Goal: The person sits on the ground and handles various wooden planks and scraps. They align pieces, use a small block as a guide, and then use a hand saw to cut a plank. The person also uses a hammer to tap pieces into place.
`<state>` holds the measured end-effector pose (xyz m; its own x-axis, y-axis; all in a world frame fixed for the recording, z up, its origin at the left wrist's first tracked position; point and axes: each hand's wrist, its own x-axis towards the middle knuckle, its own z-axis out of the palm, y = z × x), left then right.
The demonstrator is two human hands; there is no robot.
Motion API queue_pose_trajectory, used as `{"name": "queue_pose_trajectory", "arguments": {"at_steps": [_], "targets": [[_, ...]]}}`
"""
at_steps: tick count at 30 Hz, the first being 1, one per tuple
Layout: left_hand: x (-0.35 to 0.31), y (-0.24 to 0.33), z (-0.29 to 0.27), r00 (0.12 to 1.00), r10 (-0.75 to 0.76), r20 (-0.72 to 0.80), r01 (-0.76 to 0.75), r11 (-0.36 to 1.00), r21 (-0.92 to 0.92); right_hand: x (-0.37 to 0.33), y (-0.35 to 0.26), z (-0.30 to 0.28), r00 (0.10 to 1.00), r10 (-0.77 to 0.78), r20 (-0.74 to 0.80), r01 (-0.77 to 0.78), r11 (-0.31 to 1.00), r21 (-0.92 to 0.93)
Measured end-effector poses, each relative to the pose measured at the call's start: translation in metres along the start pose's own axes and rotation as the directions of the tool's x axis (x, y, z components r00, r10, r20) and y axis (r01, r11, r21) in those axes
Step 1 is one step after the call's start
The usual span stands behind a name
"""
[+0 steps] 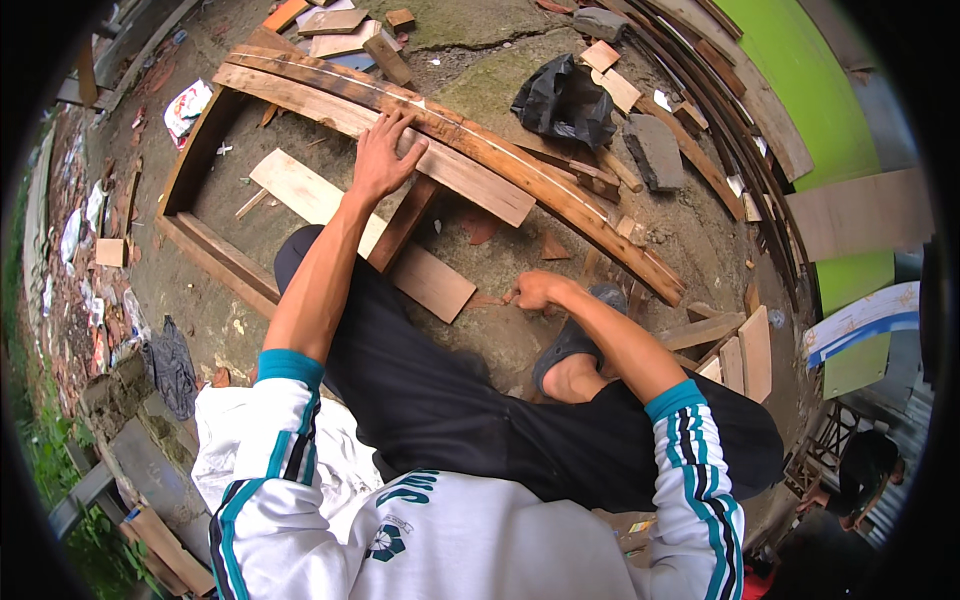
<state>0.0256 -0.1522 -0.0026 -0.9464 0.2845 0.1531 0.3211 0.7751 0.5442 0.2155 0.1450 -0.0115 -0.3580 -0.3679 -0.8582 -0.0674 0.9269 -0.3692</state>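
Note:
My left hand [385, 160] lies with fingers spread on a pale wooden plank [475, 182], part of a wooden frame. Against the plank's far side runs a long brown beam [560, 177] with a white line along it. A dark side board [197, 150], a near rail [222, 258] and a short crosspiece [404, 223] belong to the same frame. Closed near my shoe, my right hand [538, 290] is low over the ground; what its fingers hold, if anything, I cannot make out. A short board [432, 284] lies left of it, and a longer pale board [300, 190] passes beneath the crosspiece.
Beyond the beam are a black plastic bag [565, 100], a grey block [655, 152] and scattered wood offcuts [345, 35]. Long timbers [745, 130] line the right side. More offcuts [735, 362] lie right of my foot. Another person [865, 475] is at the lower right.

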Motion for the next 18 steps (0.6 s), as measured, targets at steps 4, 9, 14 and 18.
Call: {"name": "queue_pose_trajectory", "arguments": {"at_steps": [4,9,14,18], "targets": [[-0.026,-0.010,-0.014,0.995,-0.092,-0.042,0.092,0.996,-0.001,-0.010,-0.039,-0.062,0.984,-0.142,0.105,0.149,0.987,-0.064],[-0.031,0.008,-0.006,0.987,-0.125,-0.097,0.134,0.987,0.086,-0.059,-0.053,-0.162,0.933,-0.293,-0.209,0.353,0.854,0.381],[-0.030,0.039,0.019,0.985,-0.117,-0.125,0.122,0.992,0.032,-0.071,0.033,-0.233,0.770,-0.035,-0.637,0.198,0.963,0.185],[-0.014,0.073,0.041,0.965,-0.205,-0.165,0.210,0.977,0.018,-0.071,0.154,-0.256,0.682,0.061,-0.729,-0.010,0.997,0.074]]}}
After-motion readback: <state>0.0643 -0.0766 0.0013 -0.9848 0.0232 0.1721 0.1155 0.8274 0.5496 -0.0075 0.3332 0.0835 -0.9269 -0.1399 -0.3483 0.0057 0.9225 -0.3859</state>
